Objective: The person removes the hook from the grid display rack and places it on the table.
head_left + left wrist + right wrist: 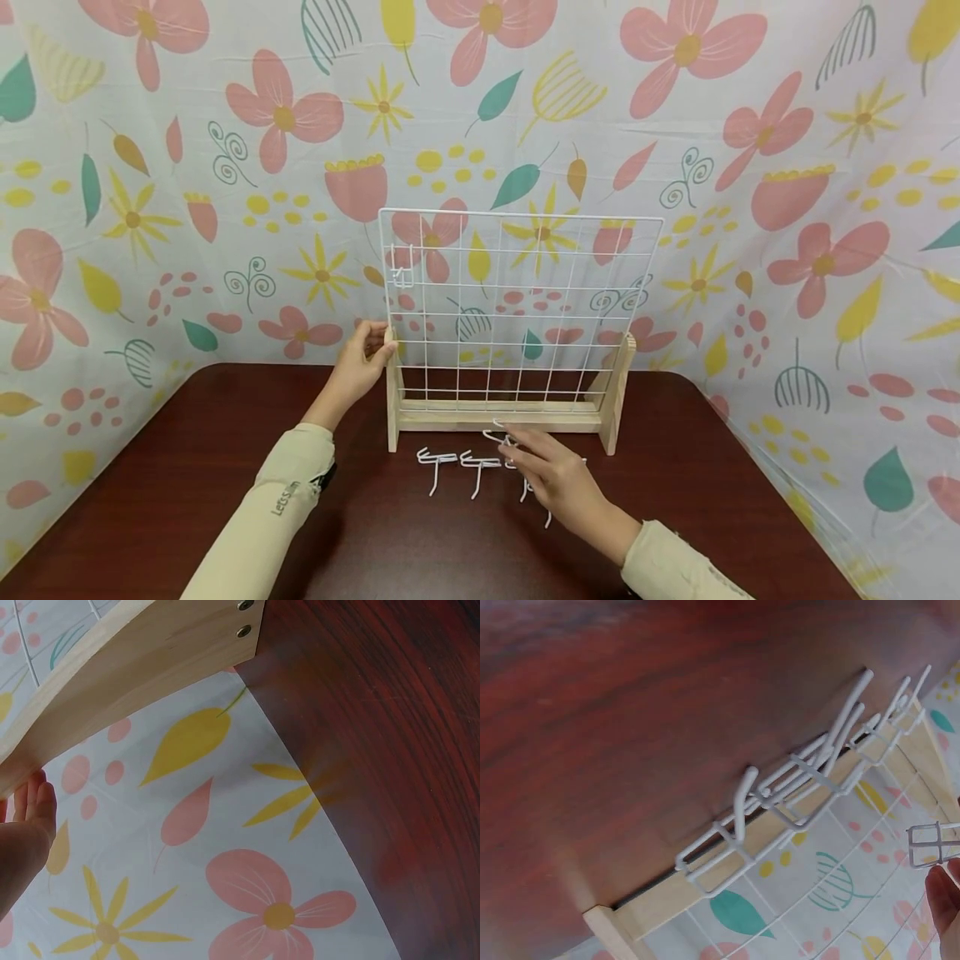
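A white wire grid panel [517,312] stands upright in a wooden stand [502,421]. My left hand [358,362] pinches the top of the stand's left post, whose wooden side [135,667] fills the upper part of the left wrist view. In my right hand [558,479] a white wire hook [926,845] is held at the fingertips, in front of the stand's base. Several more white hooks [799,791] lie in a row on the table below that hand, partly hidden by it in the head view. One hook [402,273] hangs at the grid's upper left.
The dark red-brown table [420,550] reaches back to a floral cloth [300,208] that hangs behind and at both sides. Screw heads [244,631] show on the outer face of the stand's left post.
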A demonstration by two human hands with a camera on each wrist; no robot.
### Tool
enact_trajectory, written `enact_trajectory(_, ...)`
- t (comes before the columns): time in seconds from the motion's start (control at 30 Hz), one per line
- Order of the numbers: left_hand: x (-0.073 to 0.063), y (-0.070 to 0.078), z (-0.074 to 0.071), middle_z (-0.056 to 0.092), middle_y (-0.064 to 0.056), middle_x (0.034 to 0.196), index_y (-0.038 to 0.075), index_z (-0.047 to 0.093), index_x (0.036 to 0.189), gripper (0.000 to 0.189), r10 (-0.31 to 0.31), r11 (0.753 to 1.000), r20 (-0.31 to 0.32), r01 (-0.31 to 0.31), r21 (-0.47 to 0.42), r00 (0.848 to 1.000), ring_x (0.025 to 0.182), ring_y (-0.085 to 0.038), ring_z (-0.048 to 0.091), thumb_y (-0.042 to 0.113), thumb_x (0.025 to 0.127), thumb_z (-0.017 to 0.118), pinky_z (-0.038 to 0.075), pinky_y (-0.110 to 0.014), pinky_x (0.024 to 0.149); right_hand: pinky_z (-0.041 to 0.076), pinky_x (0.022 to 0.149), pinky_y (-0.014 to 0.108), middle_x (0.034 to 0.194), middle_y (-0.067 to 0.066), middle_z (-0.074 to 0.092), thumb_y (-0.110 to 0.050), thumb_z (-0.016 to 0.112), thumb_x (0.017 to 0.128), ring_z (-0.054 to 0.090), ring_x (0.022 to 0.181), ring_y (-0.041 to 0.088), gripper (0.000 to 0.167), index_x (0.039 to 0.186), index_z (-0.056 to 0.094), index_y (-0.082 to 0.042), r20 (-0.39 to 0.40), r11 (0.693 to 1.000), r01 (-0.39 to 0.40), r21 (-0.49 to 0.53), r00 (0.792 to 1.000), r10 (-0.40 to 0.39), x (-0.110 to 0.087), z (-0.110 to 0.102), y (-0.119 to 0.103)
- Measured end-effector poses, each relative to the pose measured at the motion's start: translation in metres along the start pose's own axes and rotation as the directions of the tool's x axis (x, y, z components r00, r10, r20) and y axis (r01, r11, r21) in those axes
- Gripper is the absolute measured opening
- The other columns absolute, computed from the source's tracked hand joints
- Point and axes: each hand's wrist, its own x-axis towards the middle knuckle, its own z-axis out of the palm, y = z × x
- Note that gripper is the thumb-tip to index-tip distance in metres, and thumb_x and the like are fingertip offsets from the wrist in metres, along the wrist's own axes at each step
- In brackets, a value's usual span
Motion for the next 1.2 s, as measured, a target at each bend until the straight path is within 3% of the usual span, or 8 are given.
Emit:
enact_trajectory(0.2, -0.002, 0.001, -0.002, 0.054, -0.030, 0.120, -0.008, 0.044, 0.127, 0.035, -0.002, 1.000, 0.008, 0.002, -0.005, 1.000, 0.114, -0.040, 0.053, 0.009, 0.098, 0.055, 0.042, -0.050, 0.101, 0.054, 0.085, 0.030, 0.118, 0.015, 0.065, -0.025, 0.041, 0.104, 0.064, 0.103, 0.032, 0.039, 0.105, 0.074, -0.006, 0.040, 1.000, -0.014, 0.005, 0.999, 0.014, -0.011, 0.000, 0.000)
enact_trajectory(0.5, -0.002, -0.001, 0.000, 0.056, -0.027, 0.118, -0.007, 0.045, 0.127, 0.036, 0.007, 1.000, 0.017, -0.007, -0.013, 1.000, 0.111, -0.038, 0.055, 0.010, 0.098, 0.057, 0.044, -0.049, 0.100, 0.053, 0.089, 0.034, 0.118, 0.013, 0.066, -0.025, 0.037, 0.105, 0.065, 0.103, 0.030, 0.042, 0.103, 0.074, -0.007, 0.100, 0.999, 0.032, -0.025, 0.995, -0.029, -0.023, 0.004, -0.001)
enact_trajectory(0.73, -0.003, 0.003, -0.002, 0.055, -0.026, 0.120, -0.005, 0.044, 0.128, 0.036, -0.017, 1.000, 0.024, 0.018, -0.023, 1.000, 0.114, -0.037, 0.053, 0.010, 0.098, 0.056, 0.043, -0.048, 0.100, 0.056, 0.082, 0.037, 0.113, 0.013, 0.068, -0.022, 0.044, 0.104, 0.067, 0.099, 0.029, 0.033, 0.102, 0.074, -0.009, 0.146, 0.996, 0.083, -0.035, 0.986, -0.077, -0.027, 0.007, -0.004)
enact_trajectory(1.2, -0.003, 0.002, -0.002, 0.055, -0.026, 0.119, -0.006, 0.045, 0.127, 0.034, 0.001, 1.000, 0.014, -0.001, -0.013, 1.000, 0.114, -0.038, 0.054, 0.007, 0.098, 0.056, 0.043, -0.048, 0.100, 0.056, 0.084, 0.038, 0.112, 0.013, 0.069, -0.018, 0.052, 0.100, 0.067, 0.100, 0.028, 0.026, 0.096, 0.076, -0.009, 0.258, 0.987, 0.148, -0.068, 0.958, -0.126, -0.032, 0.012, -0.003)
